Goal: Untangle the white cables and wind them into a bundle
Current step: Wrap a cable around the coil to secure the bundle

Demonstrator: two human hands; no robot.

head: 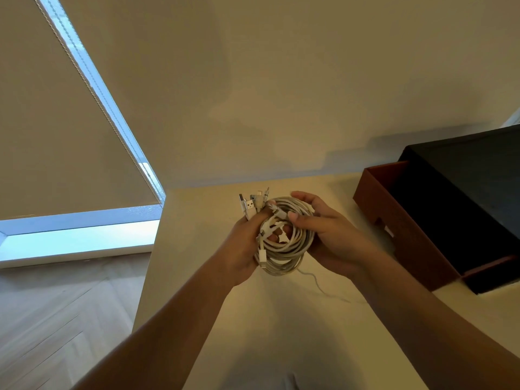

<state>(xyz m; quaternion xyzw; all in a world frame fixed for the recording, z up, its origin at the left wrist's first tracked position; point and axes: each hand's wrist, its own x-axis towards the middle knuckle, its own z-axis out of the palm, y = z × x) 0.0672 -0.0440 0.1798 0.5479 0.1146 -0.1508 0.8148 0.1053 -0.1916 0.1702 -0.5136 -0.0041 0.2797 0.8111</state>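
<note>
Above the table [253,333], coiled white cables [287,243] — gripped between both hands

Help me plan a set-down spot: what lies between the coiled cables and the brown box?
Head view: only the right hand, holding the coiled cables, then bare cream table up to the brown box.

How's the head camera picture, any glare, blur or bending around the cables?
Head view: the window at left is blown out, but the cables are evenly lit and fairly sharp; head view edges bend, slanting the table edge; the trailing cable end looks soft; the box interior is too dark for detail.
</note>
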